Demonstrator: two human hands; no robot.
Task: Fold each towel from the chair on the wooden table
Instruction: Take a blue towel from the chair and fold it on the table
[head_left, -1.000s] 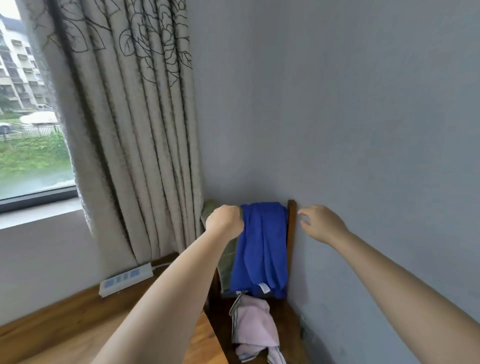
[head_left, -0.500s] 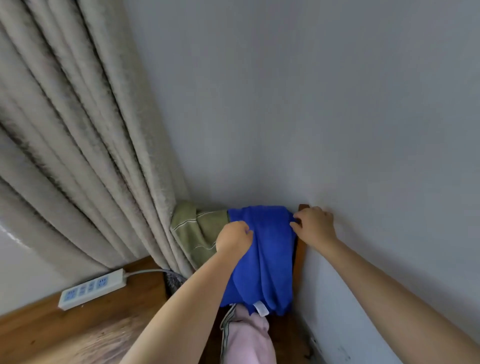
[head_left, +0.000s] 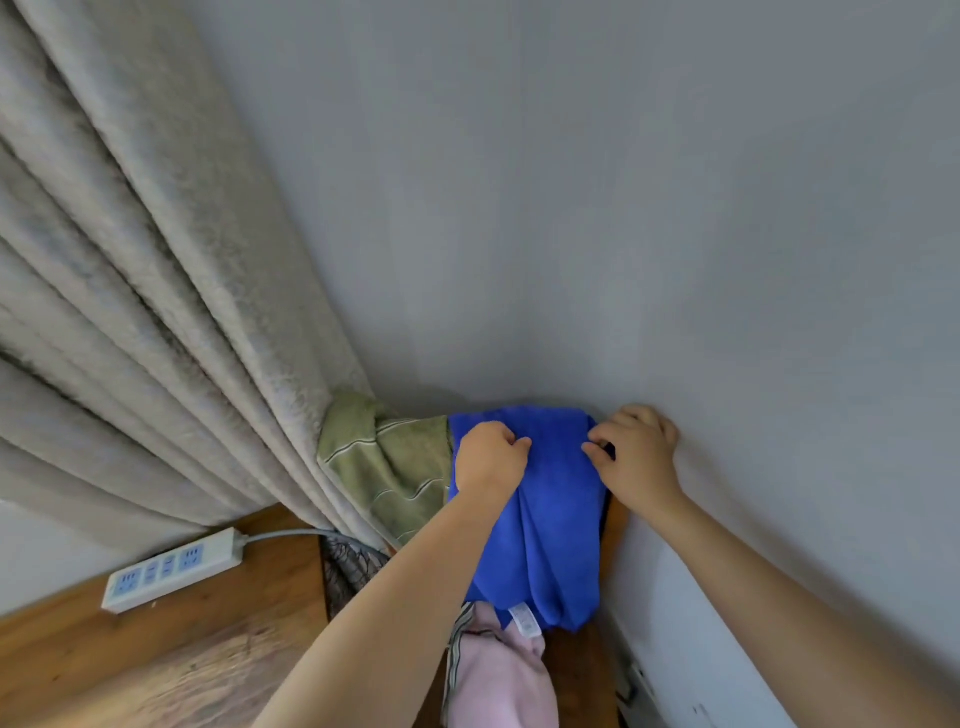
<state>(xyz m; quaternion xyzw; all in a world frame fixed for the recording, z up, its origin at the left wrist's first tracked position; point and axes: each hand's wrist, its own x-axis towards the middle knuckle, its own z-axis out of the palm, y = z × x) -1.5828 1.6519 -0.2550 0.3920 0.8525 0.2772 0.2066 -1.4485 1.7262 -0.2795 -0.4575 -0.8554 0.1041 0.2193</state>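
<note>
1. Wooden table (head_left: 156, 649) lies nearest, carrying a power strip (head_left: 174, 569).
2. On the chair (head_left: 615, 514), a pink towel (head_left: 498, 675) sits on the seat.
3. We find left hand (head_left: 488, 460) and right hand (head_left: 636, 454) clamped on the blue towel (head_left: 556, 530) at the backrest's top edge; we advise lifting evenly, clear of the green towel (head_left: 389, 467).
4. We see no containers.

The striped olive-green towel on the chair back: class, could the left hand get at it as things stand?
Probably yes, once free: the olive-green towel hangs uncovered beside the left hand, which now grips the blue towel.
</note>
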